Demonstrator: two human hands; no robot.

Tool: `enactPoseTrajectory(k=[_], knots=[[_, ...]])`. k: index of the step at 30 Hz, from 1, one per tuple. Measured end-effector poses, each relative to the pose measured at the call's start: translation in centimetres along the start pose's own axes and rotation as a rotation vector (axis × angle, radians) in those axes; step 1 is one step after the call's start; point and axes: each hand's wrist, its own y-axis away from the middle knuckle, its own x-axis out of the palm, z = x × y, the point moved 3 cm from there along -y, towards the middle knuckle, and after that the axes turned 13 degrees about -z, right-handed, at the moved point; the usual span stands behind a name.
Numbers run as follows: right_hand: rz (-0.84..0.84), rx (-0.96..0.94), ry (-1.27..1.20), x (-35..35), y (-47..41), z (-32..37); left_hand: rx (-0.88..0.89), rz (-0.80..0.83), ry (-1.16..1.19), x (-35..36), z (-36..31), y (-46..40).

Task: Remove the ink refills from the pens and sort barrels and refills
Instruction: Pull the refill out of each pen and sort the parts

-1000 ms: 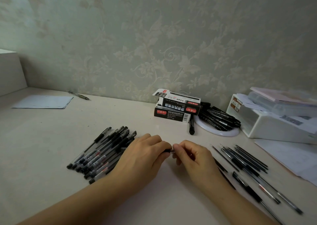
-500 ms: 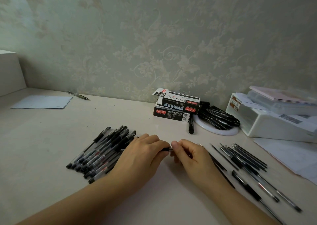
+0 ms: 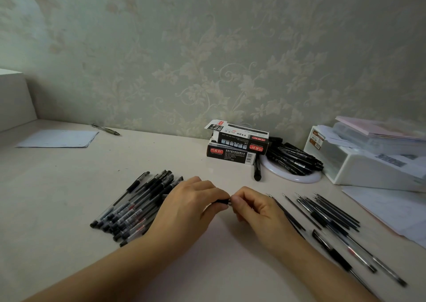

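A slim black-and-clear plastic pen (image 3: pixel 221 202) lies almost level between the two hands over the pale, glossy worktop (image 3: pixel 57 186), its long axis running left to right across the person, so the two ends point straight into the two palms. The left hand (image 3: pixel 192 206) curls its fingers and thumb round the barrel end, and most of the barrel is hidden under that palm; the right hand (image 3: pixel 255 207) pinches the short bit that shows at the tip end between thumb and forefinger. The fingertips of both hands nearly meet, with only a small dark stretch of pen visible between them. Whether the tip section is already loosened cannot be told. By my reading this is the unscrewing or pulling-apart step, and because the pen lies crosswise, the parts would separate along that same left-right line, each hand drawing outward to its own side. That suits the sorting: the heap of whole black-capped pens with clear barrels (image 3: pixel 136 207) lies just beside and partly under the left hand, while the row of thin black ink refills (image 3: pixel 332 211) lies just right of the right hand. Farther back stand two stacked black pen boxes (image 3: pixel 235 146) near the wall.
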Motion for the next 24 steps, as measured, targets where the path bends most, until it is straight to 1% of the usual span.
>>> enactPoseTrajectory(k=[2,3,4,6,7,8,9,11,14,17,20,24], knots=[[-0.071,-0.006,0.000,0.1,0.0,0.1,-0.029,-0.016,-0.015,-0.1,0.0,0.1],[-0.138,-0.017,0.014,0.0,0.0,0.0,-0.042,-0.019,-0.032,-0.1,0.1,0.1],[-0.221,-0.041,0.056,-0.2,0.0,-0.1,-0.057,-0.019,-0.049,-0.1,0.2,0.1],[-0.368,-0.108,0.253,-0.8,-0.2,-0.5,-0.101,-0.021,-0.069,-0.1,0.7,0.1],[-0.378,-0.124,0.366,-0.9,-0.3,-0.6,-0.120,-0.028,-0.084,-0.1,0.9,0.1],[-0.345,-0.122,0.462,-0.8,-0.4,-0.8,-0.134,-0.037,-0.105,-0.1,1.1,0.1],[-0.287,-0.110,0.528,-0.5,-0.5,-1.2,-0.145,-0.041,-0.127,-0.1,1.2,0.2],[-0.204,-0.089,0.581,0.0,-0.6,-1.6,-0.158,-0.027,-0.161,0.1,1.2,0.3],[-0.190,-0.109,0.536,0.0,-0.5,-1.3,-0.158,-0.008,-0.187,0.2,1.3,0.5],[-0.224,-0.071,0.362,-0.6,-0.3,-1.1,-0.167,0.025,-0.195,0.2,1.5,0.6],[-0.216,-0.016,0.221,-0.7,-0.2,-0.5,-0.158,0.050,-0.185,0.3,1.4,0.6],[-0.187,-0.040,0.199,-0.6,-0.2,-0.3,-0.132,0.083,-0.159,0.6,1.2,0.6]])
